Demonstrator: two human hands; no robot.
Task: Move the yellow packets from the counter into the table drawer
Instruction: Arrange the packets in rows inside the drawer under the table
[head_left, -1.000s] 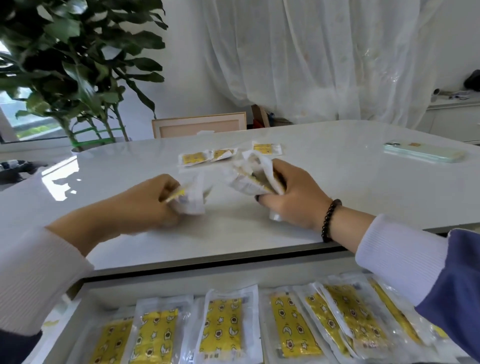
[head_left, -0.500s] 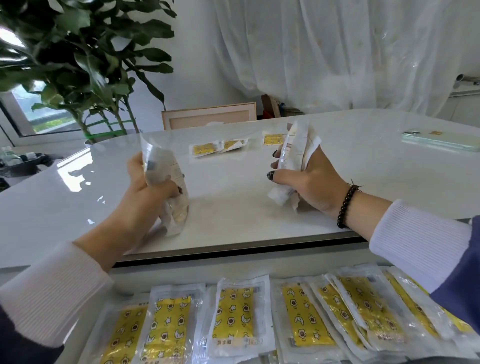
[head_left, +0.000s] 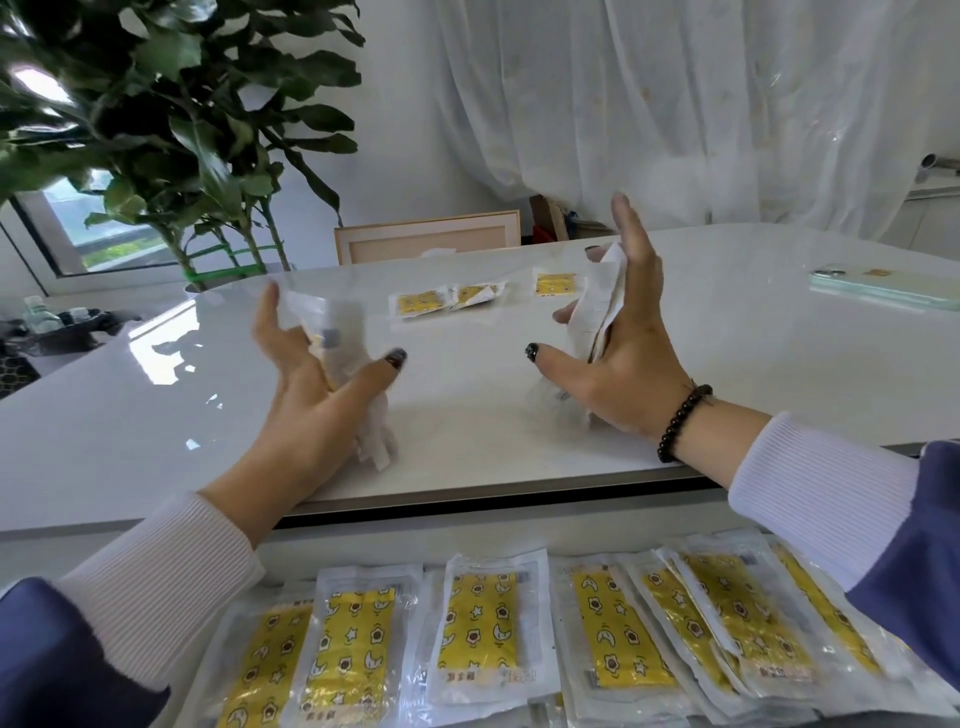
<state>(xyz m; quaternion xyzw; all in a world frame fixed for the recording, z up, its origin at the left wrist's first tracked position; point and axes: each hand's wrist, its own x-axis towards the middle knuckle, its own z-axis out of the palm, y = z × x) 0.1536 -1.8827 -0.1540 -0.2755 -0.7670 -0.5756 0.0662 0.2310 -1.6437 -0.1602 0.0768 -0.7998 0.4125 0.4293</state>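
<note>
head view: left hand (head_left: 306, 384) and right hand (head_left: 618, 332) each clasp upright yellow packets (head_left: 337, 338) loosely, fingers half spread; drawer (head_left: 363, 545) lies at 6 o'clock, equally near.

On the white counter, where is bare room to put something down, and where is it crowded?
Free: the white counter between the left hand and the right hand, and right of the right hand, short of the pale green phone. Crowded: the far middle with three small yellow packets, and the drawer, covered by large yellow packets.
</note>
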